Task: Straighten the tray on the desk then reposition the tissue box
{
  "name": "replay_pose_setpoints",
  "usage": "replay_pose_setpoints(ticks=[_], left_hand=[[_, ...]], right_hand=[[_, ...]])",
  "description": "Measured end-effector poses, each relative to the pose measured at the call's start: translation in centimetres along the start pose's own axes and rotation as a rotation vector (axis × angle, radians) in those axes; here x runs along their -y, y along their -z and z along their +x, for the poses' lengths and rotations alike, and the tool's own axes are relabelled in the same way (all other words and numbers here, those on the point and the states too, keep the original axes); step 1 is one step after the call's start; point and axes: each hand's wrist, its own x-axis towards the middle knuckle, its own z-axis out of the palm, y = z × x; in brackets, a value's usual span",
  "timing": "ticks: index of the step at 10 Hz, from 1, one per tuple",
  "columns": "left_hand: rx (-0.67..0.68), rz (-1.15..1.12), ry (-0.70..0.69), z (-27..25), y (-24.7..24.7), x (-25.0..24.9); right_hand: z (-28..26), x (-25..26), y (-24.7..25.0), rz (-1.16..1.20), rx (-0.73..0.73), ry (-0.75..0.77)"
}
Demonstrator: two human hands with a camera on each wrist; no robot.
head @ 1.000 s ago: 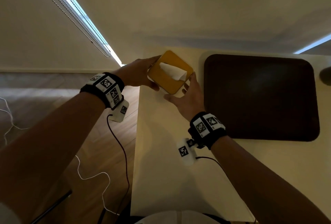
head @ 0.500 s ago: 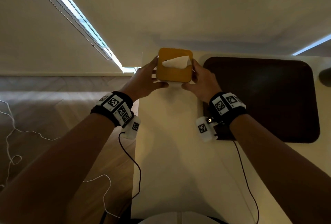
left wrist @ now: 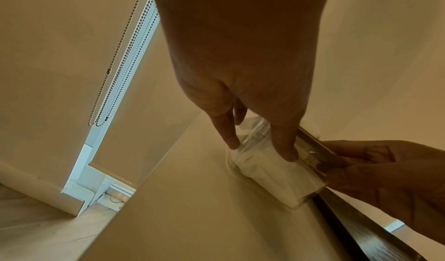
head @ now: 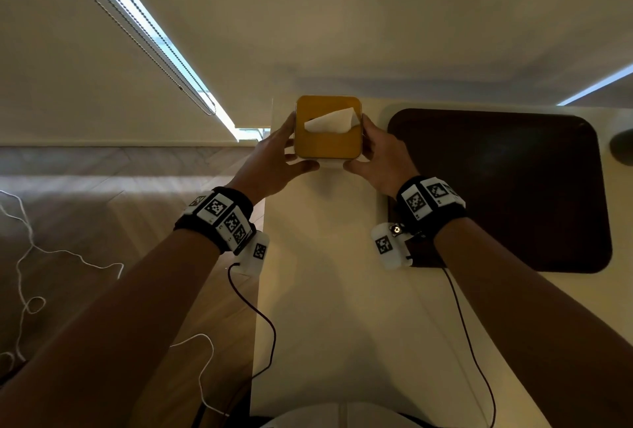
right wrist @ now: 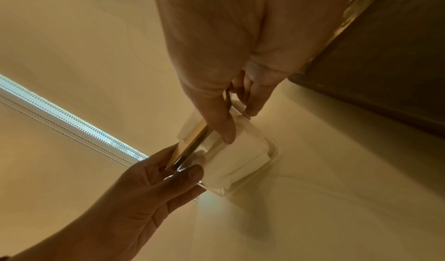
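Note:
The tissue box [head: 327, 139] has a yellow lid, a clear body and a white tissue sticking up. It stands square at the far left corner of the cream desk [head: 325, 307]. My left hand [head: 274, 160] grips its left side and my right hand [head: 380, 157] grips its right side, thumbs on the near face. The wrist views show fingers pressed on the clear box [left wrist: 265, 171] [right wrist: 238, 154]. The dark brown tray [head: 513, 187] lies flat to the right of the box, its edges parallel to the desk's.
A dark round object [head: 621, 146] sits at the desk's right edge beyond the tray. The desk's left edge drops to a wooden floor with loose cables [head: 30, 256]. A window blind with a bead chain [left wrist: 113, 65] runs along the left wall.
The tissue box turned from a diagonal to a square stance and slid towards the back of the desk. My right hand closed onto its right side; both hands moved forward with it.

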Motion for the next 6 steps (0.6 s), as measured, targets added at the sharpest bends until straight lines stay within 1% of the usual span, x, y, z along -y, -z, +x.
replay_pose_setpoints(ticks=[2,3,4,5,6], left_hand=[[-0.007,0.006,-0.003,-0.1,0.0,0.0],[-0.007,0.05,0.002,-0.5,0.1,0.1],[-0.012,0.133,0.023,-1.7,-0.1,0.1],[-0.06,0.181,0.038,-3.8,-0.9,0.3],[-0.074,0.162,0.04,-7.6,-2.2,0.6]], right_hand=[[-0.1,-0.3,-0.3,-0.027,-0.017,0.009],[-0.5,-0.1,-0.1,-0.037,-0.012,0.008],[-1.6,0.2,0.0,-0.081,0.009,-0.054],[-3.8,0.2,0.4,-0.123,-0.004,-0.084],[-7.6,-0.3,0.9,-0.081,-0.047,-0.081]])
